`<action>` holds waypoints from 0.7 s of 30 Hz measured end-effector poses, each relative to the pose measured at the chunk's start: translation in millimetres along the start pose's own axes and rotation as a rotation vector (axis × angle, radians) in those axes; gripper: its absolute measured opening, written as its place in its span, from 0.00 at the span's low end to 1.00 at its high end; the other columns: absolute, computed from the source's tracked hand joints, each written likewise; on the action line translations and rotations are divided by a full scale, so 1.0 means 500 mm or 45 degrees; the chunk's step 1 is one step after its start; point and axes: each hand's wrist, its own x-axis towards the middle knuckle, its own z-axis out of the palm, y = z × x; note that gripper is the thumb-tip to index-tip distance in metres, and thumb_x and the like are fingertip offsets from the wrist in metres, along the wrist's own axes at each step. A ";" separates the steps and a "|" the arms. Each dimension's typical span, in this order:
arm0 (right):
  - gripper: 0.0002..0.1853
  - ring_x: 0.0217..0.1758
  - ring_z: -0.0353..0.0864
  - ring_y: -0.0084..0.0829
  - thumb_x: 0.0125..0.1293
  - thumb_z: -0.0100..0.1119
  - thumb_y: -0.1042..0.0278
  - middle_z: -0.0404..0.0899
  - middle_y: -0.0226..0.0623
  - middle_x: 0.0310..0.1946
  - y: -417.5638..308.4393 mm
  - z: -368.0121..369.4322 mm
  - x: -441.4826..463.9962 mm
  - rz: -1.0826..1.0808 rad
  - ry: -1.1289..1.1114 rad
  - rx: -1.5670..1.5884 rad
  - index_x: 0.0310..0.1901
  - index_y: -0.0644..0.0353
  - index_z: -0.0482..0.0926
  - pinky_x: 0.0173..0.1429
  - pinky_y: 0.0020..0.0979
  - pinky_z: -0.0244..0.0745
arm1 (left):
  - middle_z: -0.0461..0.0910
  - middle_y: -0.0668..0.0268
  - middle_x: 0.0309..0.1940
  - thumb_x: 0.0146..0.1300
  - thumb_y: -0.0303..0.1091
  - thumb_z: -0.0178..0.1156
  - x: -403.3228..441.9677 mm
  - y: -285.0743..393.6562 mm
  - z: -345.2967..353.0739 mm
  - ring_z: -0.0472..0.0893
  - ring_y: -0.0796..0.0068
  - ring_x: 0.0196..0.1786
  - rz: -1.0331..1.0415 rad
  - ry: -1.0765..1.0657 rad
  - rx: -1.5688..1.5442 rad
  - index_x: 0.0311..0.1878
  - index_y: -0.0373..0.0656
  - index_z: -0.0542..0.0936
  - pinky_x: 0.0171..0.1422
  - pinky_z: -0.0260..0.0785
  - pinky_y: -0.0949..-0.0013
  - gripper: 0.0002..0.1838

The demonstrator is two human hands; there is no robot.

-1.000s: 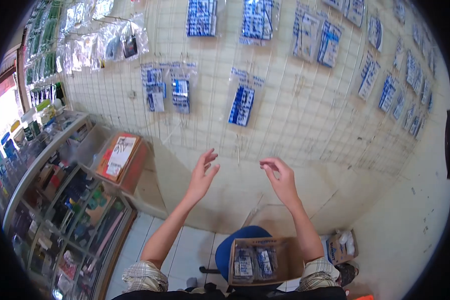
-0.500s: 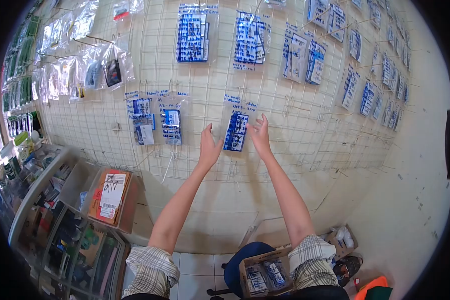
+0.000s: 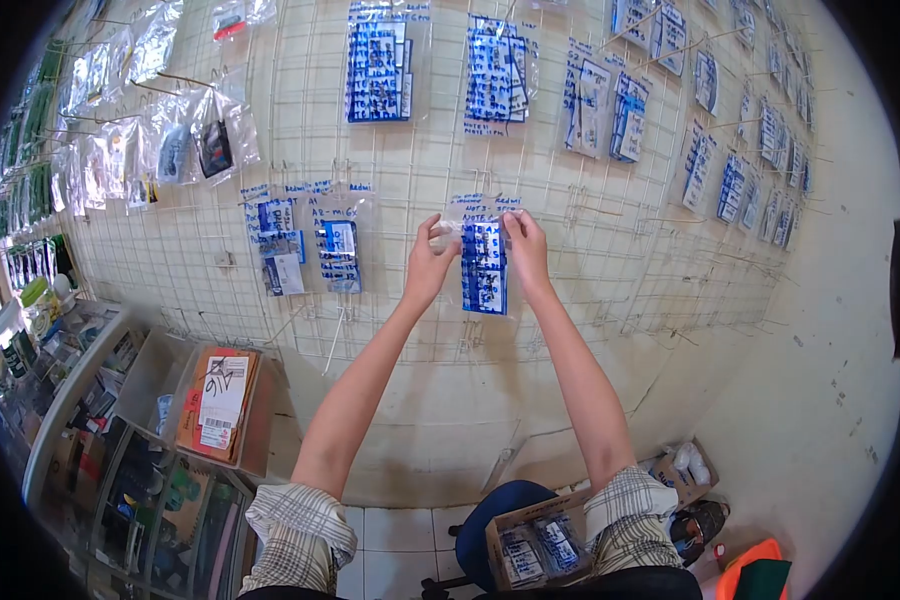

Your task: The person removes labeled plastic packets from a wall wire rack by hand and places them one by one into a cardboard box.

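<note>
A clear plastic bag [image 3: 483,268] of blue-and-white packets with blue handwriting hangs on the wire grid in front of me. My right hand [image 3: 527,252] pinches its upper right edge between thumb and fingers. At the left edge, my left hand [image 3: 432,262] has its fingers curled but apart from the thumb, and the thumb tip is at the bag's side. Whether the left fingers touch the clear plastic is hard to make out. Two similar bags, one with mixed packets [image 3: 282,245] and one with blue packets [image 3: 340,255], hang farther left.
More bagged packets [image 3: 380,75] hang above on the wire grid [image 3: 400,330], whose hooks stick out. At lower left are a glass display case [image 3: 130,500] and a plastic bin [image 3: 255,420] of orange parcels. An open carton [image 3: 545,550] of packets sits low, by a blue seat [image 3: 485,525].
Both hands have come up to the bag. The right one has closed on its upper right edge, and the bag hangs straighter. The view has shifted slightly.
</note>
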 end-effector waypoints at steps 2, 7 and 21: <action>0.10 0.28 0.69 0.16 0.61 0.46 0.65 0.74 0.30 0.24 -0.023 -0.006 -0.008 0.017 -0.009 0.042 0.32 0.63 0.73 0.31 0.19 0.64 | 0.65 0.56 0.47 0.54 0.29 0.54 -0.013 0.035 0.008 0.70 0.70 0.46 -0.031 -0.055 -0.077 0.58 0.40 0.56 0.47 0.64 0.71 0.28; 0.09 0.29 0.68 0.14 0.61 0.46 0.64 0.72 0.24 0.26 -0.060 -0.022 -0.027 0.084 -0.038 0.211 0.34 0.59 0.72 0.32 0.18 0.63 | 0.64 0.55 0.51 0.51 0.23 0.53 -0.046 0.111 0.025 0.69 0.71 0.47 0.224 -0.010 -0.105 0.59 0.45 0.55 0.48 0.64 0.74 0.31; 0.09 0.29 0.69 0.15 0.61 0.46 0.64 0.73 0.26 0.26 -0.150 -0.071 -0.069 0.108 -0.051 0.399 0.34 0.61 0.72 0.33 0.19 0.64 | 0.62 0.62 0.56 0.53 0.25 0.52 -0.062 0.179 0.033 0.65 0.76 0.50 0.295 -0.219 0.021 0.58 0.44 0.59 0.51 0.61 0.73 0.27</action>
